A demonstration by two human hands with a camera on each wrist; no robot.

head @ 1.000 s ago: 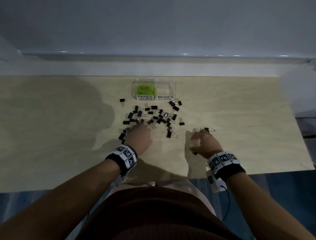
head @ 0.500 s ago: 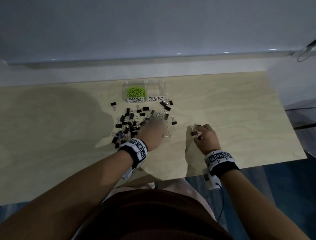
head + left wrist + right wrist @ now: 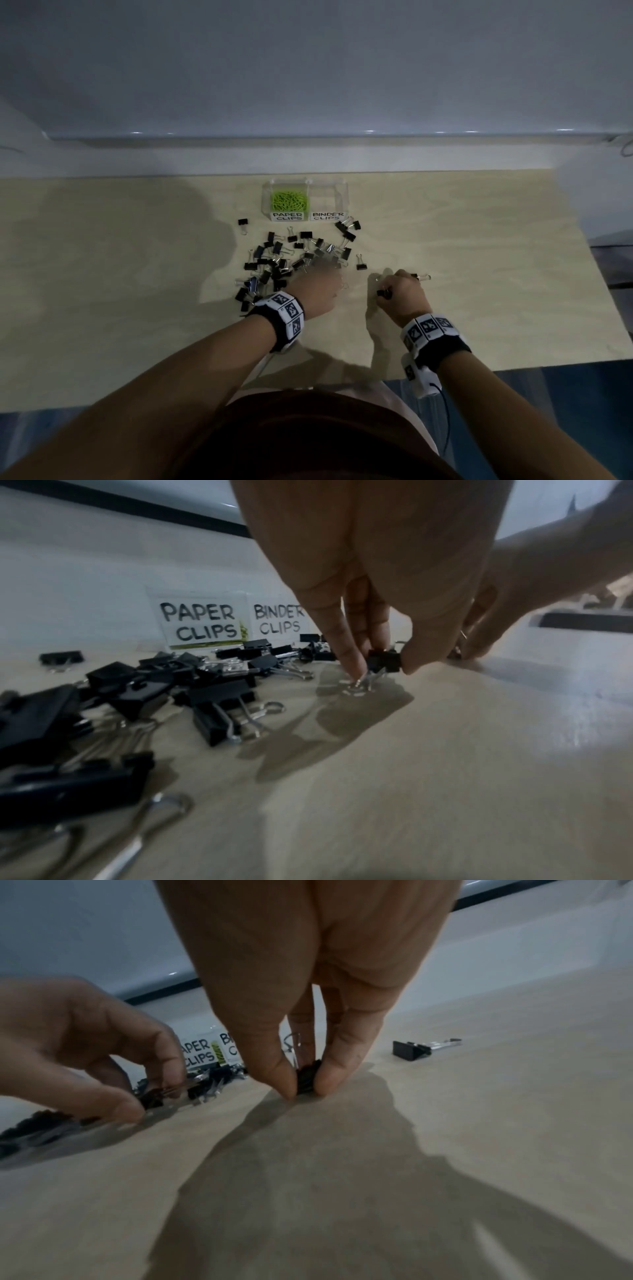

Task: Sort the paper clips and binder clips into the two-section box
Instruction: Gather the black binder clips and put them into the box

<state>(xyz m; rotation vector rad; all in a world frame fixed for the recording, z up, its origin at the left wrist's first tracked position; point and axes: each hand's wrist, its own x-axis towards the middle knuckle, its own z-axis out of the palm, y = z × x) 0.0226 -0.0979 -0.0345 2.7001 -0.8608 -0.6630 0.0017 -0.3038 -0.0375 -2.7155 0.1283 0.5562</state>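
A clear two-section box (image 3: 344, 200) stands at the far side of the wooden table (image 3: 479, 274), its front labels reading PAPER CLIPS and BINDER CLIPS. The section behind the first label holds green paper clips (image 3: 288, 201); the other section looks bare from the head view (its floor shows through the clear wall).

Just in front of the box lies a loose heap of black binder clips (image 3: 291, 260), spreading toward the person and to the left of the box. One clip lies apart, left of the box (image 3: 243, 222), and another sits alone in front of its right corner (image 3: 360, 265).

The left hand (image 3: 318, 291) is at the near edge of the heap, in front of the box; its thumb and fingertips (image 3: 352, 664) pinch a small binder clip (image 3: 383, 660) whose wire handles touch the table.

The right hand (image 3: 404, 294) is to the right of that, well in front of the box; thumb and forefinger are closed on another black clip (image 3: 307, 1079) held against the tabletop. Just beyond this hand one more clip (image 3: 411, 1049) lies on its side.
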